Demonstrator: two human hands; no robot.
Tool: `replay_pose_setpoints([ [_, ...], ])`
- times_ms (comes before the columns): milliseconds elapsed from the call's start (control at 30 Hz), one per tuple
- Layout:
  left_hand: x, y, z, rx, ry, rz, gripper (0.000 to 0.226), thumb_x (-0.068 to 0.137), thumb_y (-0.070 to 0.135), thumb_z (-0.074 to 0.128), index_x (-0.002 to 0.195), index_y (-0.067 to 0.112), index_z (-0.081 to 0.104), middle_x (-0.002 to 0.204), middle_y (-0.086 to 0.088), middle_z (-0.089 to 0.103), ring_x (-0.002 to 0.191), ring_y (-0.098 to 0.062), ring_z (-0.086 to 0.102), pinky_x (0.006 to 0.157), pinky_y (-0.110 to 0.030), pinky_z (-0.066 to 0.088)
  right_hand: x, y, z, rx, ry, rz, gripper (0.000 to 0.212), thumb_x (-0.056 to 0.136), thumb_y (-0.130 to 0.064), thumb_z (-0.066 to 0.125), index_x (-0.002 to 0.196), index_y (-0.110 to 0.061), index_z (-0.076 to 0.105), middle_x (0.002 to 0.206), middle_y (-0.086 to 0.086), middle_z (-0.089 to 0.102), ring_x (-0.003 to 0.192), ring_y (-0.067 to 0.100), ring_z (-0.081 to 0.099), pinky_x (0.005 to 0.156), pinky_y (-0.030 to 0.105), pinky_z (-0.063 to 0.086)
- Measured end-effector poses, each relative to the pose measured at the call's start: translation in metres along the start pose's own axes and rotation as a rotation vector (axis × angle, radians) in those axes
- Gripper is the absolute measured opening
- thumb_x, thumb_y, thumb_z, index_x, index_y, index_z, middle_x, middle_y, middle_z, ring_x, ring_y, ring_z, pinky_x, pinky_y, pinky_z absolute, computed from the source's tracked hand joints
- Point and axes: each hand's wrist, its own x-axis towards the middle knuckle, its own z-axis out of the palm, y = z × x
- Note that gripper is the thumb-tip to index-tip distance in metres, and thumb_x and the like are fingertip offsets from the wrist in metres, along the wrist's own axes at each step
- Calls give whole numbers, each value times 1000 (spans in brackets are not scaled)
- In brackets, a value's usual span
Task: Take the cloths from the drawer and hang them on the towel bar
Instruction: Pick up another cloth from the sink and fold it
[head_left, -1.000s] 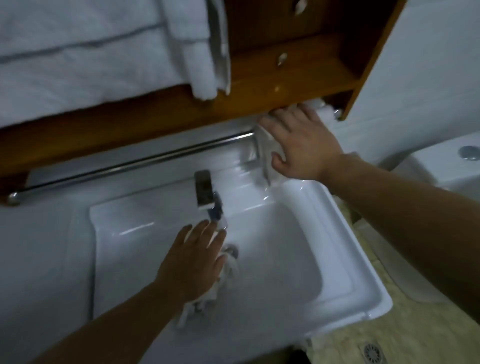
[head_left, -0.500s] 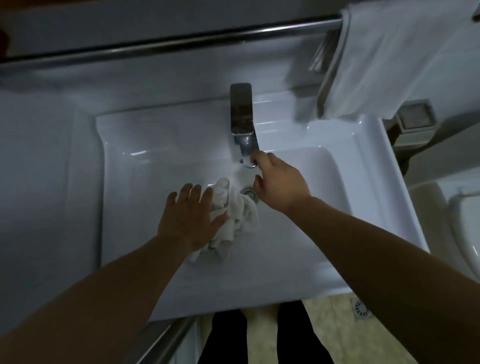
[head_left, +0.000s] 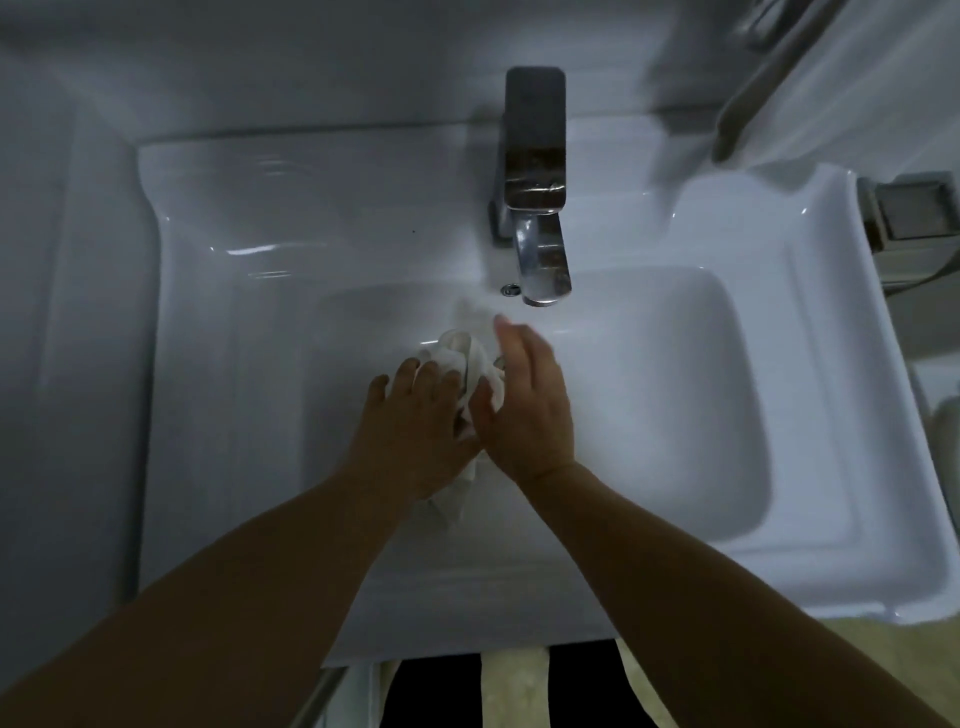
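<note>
The left hand (head_left: 415, 421) is gripping a crumpled white cloth (head_left: 467, 358), its fingers curling over the bunch. The right hand (head_left: 524, 405) is pressing against the cloth's other side, its fingers nearly straight and its thumb touching the fabric. In the head view, the cloth is sitting low in the sink (head_left: 841, 364) basin, between both hands and just short of the faucet (head_left: 535, 208) spout. Its long axis is running from the spout toward the person, with a tail trailing out beneath the wrists. A hung towel (head_left: 810, 88) is showing at the far right, so the lift will probably be heading up that way, and the right hand is nearer to it.
</note>
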Motion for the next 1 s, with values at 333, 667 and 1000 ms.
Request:
replay_pose_setpoints([
  [333,9,2,16,24,-107,31,58,87,42,56,139,17,47,151,-10,39,138,-33,35,102,-47,36,-19,35,26,-73,-515,64,28,88,-33,55,103,-15,71,106,7,67,95,27,59,80,40,52],
  [667,-9,-3,-31,80,-184,38,64,91,51,55,145,24,35,156,-8,22,141,-29,24,104,-43,38,15,8,-18,-82,-657,210,19,98,-23,51,98,-14,67,97,10,68,88,30,65,79,39,53],
  [1000,-58,4,-164,-121,-24,0,76,88,68,51,146,21,40,152,-5,39,138,-26,33,106,-41,38,102,-110,-150,530,-563,495,17,97,-9,55,82,-12,63,64,6,69,69,25,73,59,32,53],
])
